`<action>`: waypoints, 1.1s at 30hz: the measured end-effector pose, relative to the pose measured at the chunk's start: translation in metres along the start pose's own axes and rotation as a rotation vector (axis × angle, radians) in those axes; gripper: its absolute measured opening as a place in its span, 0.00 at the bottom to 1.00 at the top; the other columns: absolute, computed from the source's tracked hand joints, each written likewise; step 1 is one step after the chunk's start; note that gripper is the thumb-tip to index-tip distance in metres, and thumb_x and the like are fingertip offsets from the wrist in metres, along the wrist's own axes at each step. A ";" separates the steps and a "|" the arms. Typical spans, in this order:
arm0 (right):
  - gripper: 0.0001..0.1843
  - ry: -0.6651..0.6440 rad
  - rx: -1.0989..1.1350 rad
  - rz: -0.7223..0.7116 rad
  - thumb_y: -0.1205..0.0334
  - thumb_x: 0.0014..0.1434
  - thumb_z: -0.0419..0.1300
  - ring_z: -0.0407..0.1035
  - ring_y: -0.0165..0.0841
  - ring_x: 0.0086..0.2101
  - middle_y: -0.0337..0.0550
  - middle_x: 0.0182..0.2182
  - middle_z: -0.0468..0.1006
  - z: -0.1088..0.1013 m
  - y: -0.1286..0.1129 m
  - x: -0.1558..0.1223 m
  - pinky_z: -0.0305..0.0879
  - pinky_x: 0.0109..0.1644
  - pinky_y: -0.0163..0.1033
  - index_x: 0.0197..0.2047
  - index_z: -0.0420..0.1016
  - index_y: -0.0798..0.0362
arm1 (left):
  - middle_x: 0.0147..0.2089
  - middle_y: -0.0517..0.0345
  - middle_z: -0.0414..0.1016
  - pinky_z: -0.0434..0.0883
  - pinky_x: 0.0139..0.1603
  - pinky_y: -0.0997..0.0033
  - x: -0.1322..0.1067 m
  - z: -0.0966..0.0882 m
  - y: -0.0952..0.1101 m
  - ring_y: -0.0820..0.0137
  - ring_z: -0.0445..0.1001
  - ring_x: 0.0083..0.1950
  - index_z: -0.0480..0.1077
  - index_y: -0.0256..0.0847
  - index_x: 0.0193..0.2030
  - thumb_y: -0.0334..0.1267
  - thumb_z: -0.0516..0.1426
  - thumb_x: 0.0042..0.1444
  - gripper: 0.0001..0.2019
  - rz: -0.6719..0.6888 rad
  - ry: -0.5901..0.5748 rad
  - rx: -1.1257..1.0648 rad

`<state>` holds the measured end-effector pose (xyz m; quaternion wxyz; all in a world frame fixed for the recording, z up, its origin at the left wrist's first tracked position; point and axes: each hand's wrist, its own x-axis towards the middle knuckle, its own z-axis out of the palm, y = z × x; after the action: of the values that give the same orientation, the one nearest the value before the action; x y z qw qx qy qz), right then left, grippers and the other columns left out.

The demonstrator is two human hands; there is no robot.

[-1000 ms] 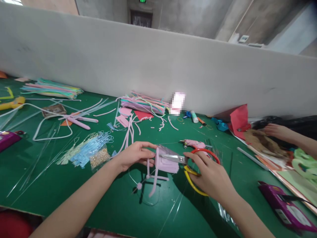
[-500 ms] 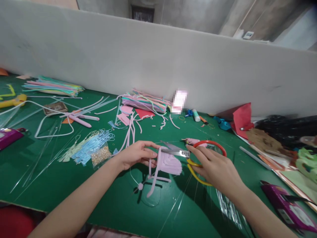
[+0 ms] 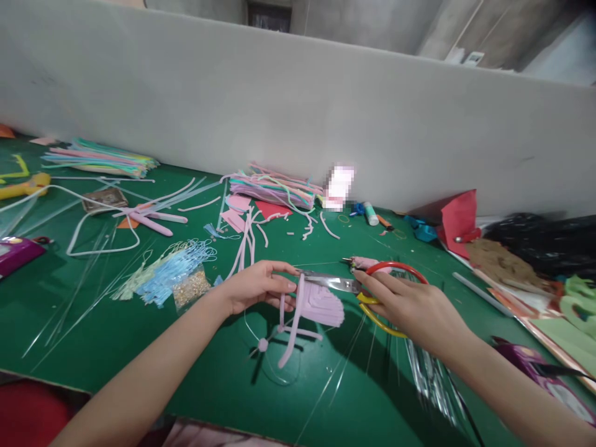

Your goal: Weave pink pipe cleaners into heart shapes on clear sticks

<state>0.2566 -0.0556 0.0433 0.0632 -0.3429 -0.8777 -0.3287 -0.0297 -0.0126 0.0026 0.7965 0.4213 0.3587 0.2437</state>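
Pinched in my left hand [image 3: 261, 287] is the upper left edge of a pale lilac pipe-cleaner piece [image 3: 322, 307], with rows of fuzzy stems packed side by side. Loose lilac stem ends hang below it. My right hand [image 3: 412, 307] grips scissors [image 3: 338, 283] with one red and one yellow handle loop. Their blades lie closed together across the top of the lilac piece, tips close to my left fingertips. Under the piece, a small lilac ball [image 3: 262, 345] on a thin wire rests near the green table top. My left fingertips are partly hidden behind the stems.
Bundles of coloured pipe cleaners [image 3: 272, 188] lie along the grey partition [image 3: 279, 99]. Blue tassels [image 3: 170, 273] and a bag of gold beads [image 3: 190, 287] are left of my hand. Purple devices [image 3: 544, 379] sit at both sides. A pixelated bright screen [image 3: 339, 186] stands at the back.
The scissor blades, spread apart before, have come together at the top of the lilac piece. My left hand keeps its hold, and the view has shifted slightly.
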 end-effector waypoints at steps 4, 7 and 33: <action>0.12 -0.030 0.049 -0.002 0.65 0.64 0.48 0.70 0.32 0.27 0.43 0.33 0.78 0.000 0.003 0.003 0.53 0.23 0.36 0.47 0.70 0.53 | 0.35 0.54 0.79 0.76 0.39 0.67 0.002 -0.003 -0.001 0.68 0.80 0.34 0.71 0.37 0.46 0.32 0.65 0.49 0.17 -0.004 -0.009 -0.001; 0.11 -0.041 0.042 -0.014 0.65 0.64 0.48 0.70 0.31 0.26 0.43 0.33 0.79 0.002 0.005 0.004 0.52 0.23 0.36 0.45 0.70 0.53 | 0.34 0.54 0.79 0.76 0.37 0.69 0.002 -0.004 -0.001 0.68 0.80 0.32 0.70 0.37 0.45 0.32 0.65 0.48 0.16 -0.014 -0.015 0.001; 0.11 -0.054 0.094 -0.090 0.65 0.63 0.47 0.62 0.28 0.17 0.41 0.22 0.74 0.013 -0.001 -0.005 0.45 0.22 0.37 0.34 0.69 0.54 | 0.36 0.53 0.79 0.77 0.40 0.66 0.005 -0.002 -0.003 0.68 0.80 0.32 0.72 0.35 0.46 0.28 0.65 0.47 0.17 -0.091 -0.038 -0.060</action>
<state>0.2614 -0.0505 0.0312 0.0406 -0.3085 -0.9082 -0.2800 -0.0281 -0.0096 -0.0031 0.8257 0.3849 0.3550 0.2097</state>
